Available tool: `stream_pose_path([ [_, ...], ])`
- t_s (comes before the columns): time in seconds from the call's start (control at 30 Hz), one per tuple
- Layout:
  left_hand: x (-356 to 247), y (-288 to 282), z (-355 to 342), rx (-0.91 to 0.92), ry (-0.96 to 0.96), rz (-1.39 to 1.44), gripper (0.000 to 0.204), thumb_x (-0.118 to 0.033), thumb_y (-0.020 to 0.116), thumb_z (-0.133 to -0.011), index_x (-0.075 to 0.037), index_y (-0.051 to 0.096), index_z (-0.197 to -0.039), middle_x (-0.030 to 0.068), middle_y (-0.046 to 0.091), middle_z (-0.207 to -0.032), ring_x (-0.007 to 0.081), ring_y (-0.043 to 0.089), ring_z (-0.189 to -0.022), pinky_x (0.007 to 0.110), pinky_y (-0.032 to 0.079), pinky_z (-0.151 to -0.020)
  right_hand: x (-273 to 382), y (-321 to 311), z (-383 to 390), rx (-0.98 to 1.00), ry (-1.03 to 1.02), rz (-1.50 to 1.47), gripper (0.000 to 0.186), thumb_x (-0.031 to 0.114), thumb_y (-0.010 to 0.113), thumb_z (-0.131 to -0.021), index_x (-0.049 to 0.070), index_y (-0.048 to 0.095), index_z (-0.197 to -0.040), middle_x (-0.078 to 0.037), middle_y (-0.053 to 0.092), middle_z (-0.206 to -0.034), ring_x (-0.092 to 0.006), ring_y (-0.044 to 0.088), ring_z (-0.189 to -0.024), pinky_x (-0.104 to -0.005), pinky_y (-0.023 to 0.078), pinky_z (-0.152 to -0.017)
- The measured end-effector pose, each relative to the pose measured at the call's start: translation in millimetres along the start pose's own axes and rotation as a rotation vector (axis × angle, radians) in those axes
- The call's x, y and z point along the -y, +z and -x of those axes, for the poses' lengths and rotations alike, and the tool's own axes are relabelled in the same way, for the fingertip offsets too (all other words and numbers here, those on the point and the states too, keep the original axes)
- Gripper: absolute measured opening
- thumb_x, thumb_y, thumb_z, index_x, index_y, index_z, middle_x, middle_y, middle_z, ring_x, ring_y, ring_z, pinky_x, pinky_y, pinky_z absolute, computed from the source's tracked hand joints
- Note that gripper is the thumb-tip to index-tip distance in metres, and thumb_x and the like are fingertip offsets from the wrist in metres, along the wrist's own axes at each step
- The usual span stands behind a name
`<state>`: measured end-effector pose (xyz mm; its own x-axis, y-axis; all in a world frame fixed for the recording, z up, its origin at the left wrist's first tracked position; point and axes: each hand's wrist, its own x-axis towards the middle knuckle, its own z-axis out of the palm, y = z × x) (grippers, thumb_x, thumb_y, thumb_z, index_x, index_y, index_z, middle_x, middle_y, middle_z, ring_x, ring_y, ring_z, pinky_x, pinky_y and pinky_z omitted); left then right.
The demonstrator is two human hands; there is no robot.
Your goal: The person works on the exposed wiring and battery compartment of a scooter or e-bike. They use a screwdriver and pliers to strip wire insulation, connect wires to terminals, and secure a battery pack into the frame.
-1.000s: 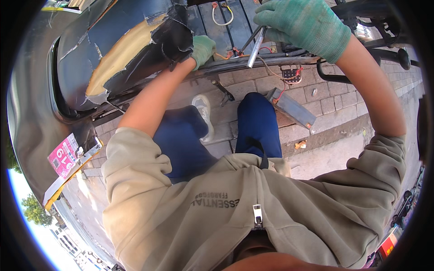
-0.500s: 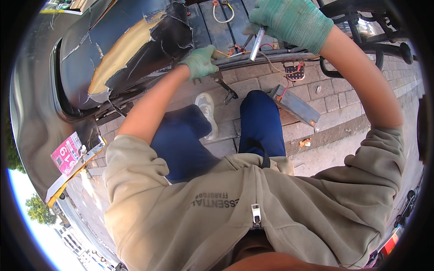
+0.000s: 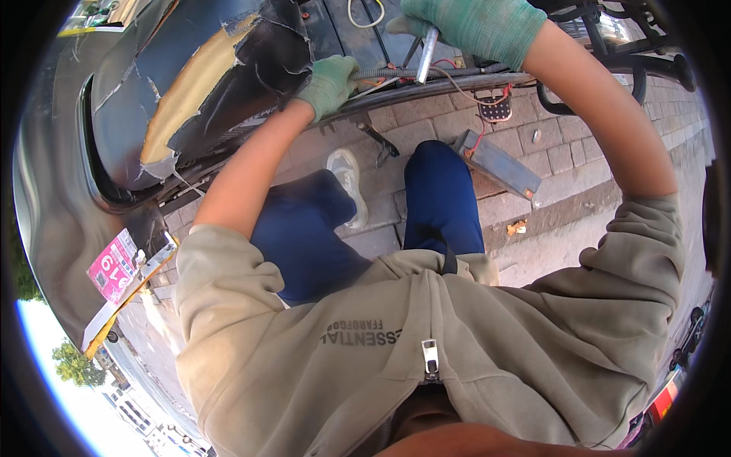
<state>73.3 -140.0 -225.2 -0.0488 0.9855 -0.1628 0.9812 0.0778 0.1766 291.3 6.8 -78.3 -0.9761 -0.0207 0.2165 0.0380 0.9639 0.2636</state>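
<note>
The grey corrugated conduit (image 3: 384,74) sits higher against the black batteries (image 3: 327,34) than half a second ago, raised with the left hand. At upper left is the torn seat (image 3: 194,91); beside it the gloved left hand (image 3: 330,86) curls around the conduit, probably to steady it. At upper centre-right, the right hand (image 3: 480,29) wraps a silver rod (image 3: 427,57), seemingly for firm control.

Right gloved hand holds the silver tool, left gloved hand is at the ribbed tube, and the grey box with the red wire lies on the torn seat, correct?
Not on the torn seat: the head view shows the grey box on the brick paving. The rest stands: right gloved hand holding the silver tool, left gloved hand at the ribbed tube.
</note>
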Motion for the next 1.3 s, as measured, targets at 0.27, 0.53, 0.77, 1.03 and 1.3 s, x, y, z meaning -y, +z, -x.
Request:
stream_pose_path([
  [0.27,28,7,-27,0.457,-0.208,0.579,0.036,-0.015,0.078,-0.088,0.003,0.07,-0.118,0.0094,0.068,-0.082,0.0156,0.063,-0.057,0.033,0.052,-0.051,8,-31,4,0.044,-0.116,0.244,0.011,0.021,0.065,-0.079,0.013,0.073,-0.076,-0.004,0.067,-0.079,-0.025,0.065,-0.081,-0.0358,0.052,-0.073],
  [0.53,35,18,-29,0.321,-0.236,0.521,0.038,-0.019,0.082,-0.083,0.001,0.072,-0.113,0.0111,0.071,-0.085,0.0189,0.063,-0.058,0.033,0.055,-0.058,26,-22,-3,-0.024,0.013,0.307,0.01,0.014,0.063,-0.077,0.01,0.072,-0.077,-0.007,0.066,-0.076,-0.0247,0.064,-0.078,-0.0343,0.05,-0.077],
  [0.77,24,13,-27,0.343,-0.111,0.323,0.04,-0.025,0.081,-0.083,0.001,0.071,-0.112,0.0152,0.072,-0.087,0.0217,0.067,-0.062,0.038,0.057,-0.057,4,-46,-6,0.099,-0.173,-0.064,0.011,0.016,0.065,-0.084,0.008,0.07,-0.089,-0.009,0.068,-0.087,-0.0278,0.067,-0.088,-0.0397,0.054,-0.082],
  [1.03,18,6,-21,0.326,-0.003,0.232,0.029,-0.02,0.072,-0.089,0.0,0.069,-0.11,0.0173,0.07,-0.085,0.0275,0.069,-0.064,0.041,0.052,-0.066,-15,-61,3,0.195,-0.247,-0.104,0.011,0.017,0.063,-0.089,0.008,0.065,-0.095,-0.01,0.066,-0.091,-0.0278,0.068,-0.091,-0.0409,0.056,-0.082],
  [1.3,2,5,-35,0.306,-0.022,-0.046,0.033,-0.026,0.073,-0.086,-0.007,0.071,-0.112,0.0207,0.073,-0.101,0.0391,0.069,-0.097,0.047,0.053,-0.085,-4,-46,-12,0.034,-0.312,-0.134,0.014,0.02,0.063,-0.087,0.006,0.062,-0.086,-0.01,0.064,-0.078,-0.0296,0.068,-0.074,-0.0391,0.056,-0.067],
])
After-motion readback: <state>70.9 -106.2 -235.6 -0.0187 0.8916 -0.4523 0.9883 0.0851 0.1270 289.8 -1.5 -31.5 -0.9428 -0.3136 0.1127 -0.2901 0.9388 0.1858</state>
